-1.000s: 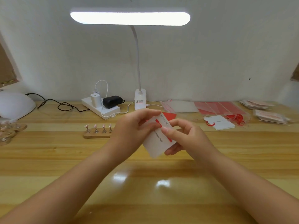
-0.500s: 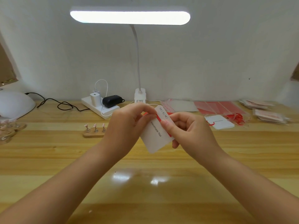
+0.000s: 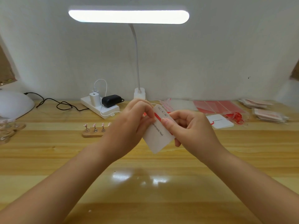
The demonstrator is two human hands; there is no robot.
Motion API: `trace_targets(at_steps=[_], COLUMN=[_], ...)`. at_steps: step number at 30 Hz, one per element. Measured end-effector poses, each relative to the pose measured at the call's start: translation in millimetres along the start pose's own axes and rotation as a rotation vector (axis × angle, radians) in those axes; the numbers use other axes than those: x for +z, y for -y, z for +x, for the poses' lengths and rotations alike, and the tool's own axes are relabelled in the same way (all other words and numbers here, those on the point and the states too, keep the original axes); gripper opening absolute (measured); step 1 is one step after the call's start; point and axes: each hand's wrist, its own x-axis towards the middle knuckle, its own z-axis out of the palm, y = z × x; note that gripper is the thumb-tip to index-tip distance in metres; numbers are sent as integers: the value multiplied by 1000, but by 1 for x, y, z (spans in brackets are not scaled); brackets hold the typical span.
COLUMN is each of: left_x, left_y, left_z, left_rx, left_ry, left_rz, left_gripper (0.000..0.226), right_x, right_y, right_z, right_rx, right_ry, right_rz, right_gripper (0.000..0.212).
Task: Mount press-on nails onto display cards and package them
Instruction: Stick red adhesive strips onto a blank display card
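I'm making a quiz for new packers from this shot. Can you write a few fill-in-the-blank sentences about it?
1. Both hands hold a white ____ with a red strip, the left hand and right hand pinching it.
2. The printed words on it read "Handmade ____".
3. The wooden nail stand lies to the person's ____ of the hands.
4. The desk lamp is switched ____.

Answers: card; Nail; left; on

A white display card (image 3: 157,139) printed "Handmade Nail" sat tilted above the wooden table (image 3: 145,191), crossed by a red strip (image 3: 157,116) near its top. Behind it to the left, pink press-on nails (image 3: 94,125) stood upright on pegs in a wooden holder (image 3: 92,134). To the right lay another white card (image 3: 220,122).
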Motion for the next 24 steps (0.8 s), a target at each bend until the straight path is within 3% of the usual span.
trace_targets(at_steps=[3, 5, 9, 19, 22, 24], left_x=[2, 3, 5, 4, 3, 3], left_y=[1, 3, 5, 7, 1, -6], left_z=[-2, -3, -5, -5, -4, -3], left_rx=[-11, 54, 177, 194, 130, -39], left_ry=[-73, -107, -178, -190, -192, -231], left_rz=[-27, -25, 2, -17, -54, -124], left_gripper=[12, 22, 22, 16, 13, 16], right_x=[-3, -4, -4, -4, -4, -4], right_y=[0, 1, 1, 0, 0, 0], right_z=[1, 2, 2, 3, 2, 2], right_rx=[16, 15, 17, 21, 15, 7], right_ry=[2, 7, 18, 17, 13, 14], right_rz=[18, 38, 63, 83, 79, 65], right_gripper=[11, 12, 11, 11, 10, 10])
